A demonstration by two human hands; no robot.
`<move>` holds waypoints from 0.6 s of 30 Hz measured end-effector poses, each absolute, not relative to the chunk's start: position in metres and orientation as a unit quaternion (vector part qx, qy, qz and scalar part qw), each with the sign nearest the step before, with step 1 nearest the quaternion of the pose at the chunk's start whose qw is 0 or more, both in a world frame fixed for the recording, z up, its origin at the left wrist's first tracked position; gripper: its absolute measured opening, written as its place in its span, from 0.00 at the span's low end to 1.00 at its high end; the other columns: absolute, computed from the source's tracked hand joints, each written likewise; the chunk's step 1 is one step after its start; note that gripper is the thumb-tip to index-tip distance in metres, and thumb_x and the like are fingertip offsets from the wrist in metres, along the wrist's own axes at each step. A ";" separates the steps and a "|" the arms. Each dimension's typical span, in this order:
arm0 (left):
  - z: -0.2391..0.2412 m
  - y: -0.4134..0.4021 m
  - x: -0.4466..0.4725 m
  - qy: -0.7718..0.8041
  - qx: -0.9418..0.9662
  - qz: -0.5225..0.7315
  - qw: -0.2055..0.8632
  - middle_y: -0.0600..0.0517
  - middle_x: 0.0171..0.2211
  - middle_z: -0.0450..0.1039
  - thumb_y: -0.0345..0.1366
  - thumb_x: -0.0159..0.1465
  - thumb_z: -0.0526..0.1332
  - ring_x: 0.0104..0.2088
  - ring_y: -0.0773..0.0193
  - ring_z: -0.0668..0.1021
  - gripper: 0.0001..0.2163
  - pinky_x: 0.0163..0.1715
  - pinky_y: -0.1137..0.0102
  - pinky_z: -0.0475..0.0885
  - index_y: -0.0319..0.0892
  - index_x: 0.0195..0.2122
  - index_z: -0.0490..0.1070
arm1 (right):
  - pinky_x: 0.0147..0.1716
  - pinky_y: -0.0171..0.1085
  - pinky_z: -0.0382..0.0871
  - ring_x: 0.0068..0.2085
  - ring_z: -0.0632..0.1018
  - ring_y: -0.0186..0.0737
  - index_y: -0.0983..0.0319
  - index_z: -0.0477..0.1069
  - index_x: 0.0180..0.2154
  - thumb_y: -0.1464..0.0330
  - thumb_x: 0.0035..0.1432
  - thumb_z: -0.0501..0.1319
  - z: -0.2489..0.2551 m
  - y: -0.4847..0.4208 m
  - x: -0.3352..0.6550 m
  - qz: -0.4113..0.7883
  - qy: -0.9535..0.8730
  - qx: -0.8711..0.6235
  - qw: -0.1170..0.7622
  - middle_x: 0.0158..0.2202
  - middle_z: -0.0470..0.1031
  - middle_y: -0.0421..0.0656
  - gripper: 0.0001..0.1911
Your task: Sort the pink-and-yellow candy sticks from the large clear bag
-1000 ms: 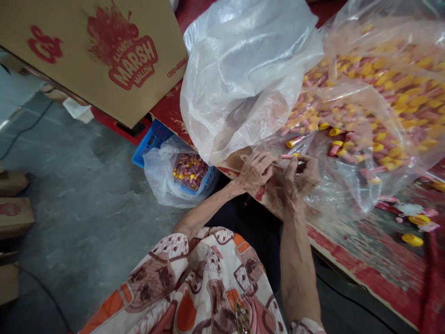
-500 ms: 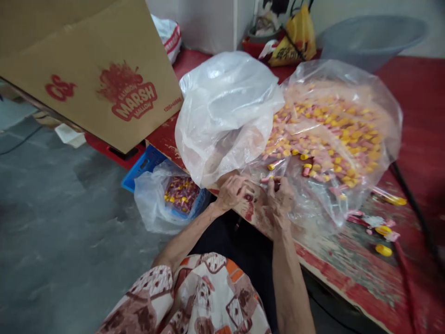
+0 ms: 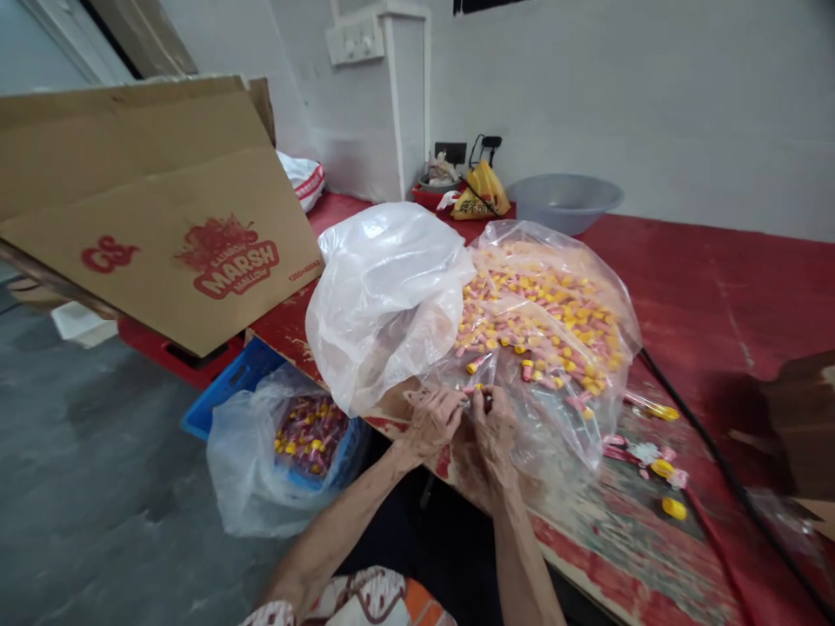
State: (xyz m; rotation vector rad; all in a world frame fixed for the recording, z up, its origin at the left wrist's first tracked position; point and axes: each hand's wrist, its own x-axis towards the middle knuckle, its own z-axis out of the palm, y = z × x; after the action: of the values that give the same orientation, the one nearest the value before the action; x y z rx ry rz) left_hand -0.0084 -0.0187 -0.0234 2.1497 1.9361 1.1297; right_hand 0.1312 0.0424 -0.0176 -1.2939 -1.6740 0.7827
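My left hand and my right hand meet at the near edge of a red table, fingers pinched together on a small pink tube with a yellow cap. Right behind them lies a big clear plastic bag full of several such pink and yellow tubes. A crumpled white plastic bag sits to its left, over my left hand.
A blue crate on the grey floor holds a plastic bag of more tubes. A tilted "Marsh Mallow" cardboard box stands at left. Loose yellow caps lie at right; a grey basin and black cable are farther back.
The camera has tilted up, so the wall, basin and far table now show. Both hands stay pinched together on the small tube at the table edge.
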 end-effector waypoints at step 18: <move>-0.004 -0.032 -0.042 0.647 0.605 0.460 -0.062 0.47 0.40 0.80 0.43 0.70 0.64 0.41 0.52 0.82 0.09 0.49 0.57 0.79 0.45 0.45 0.77 | 0.44 0.35 0.73 0.42 0.82 0.39 0.57 0.73 0.41 0.71 0.70 0.61 0.006 0.048 0.119 0.335 -0.688 -0.537 0.355 0.41 0.82 0.39 0.04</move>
State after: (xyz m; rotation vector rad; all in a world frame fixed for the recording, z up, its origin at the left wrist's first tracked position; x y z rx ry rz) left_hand -0.0415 -0.0318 -0.0044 1.9793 2.1162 1.5051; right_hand 0.1187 0.0480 0.0061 -1.3879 -1.7769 0.8663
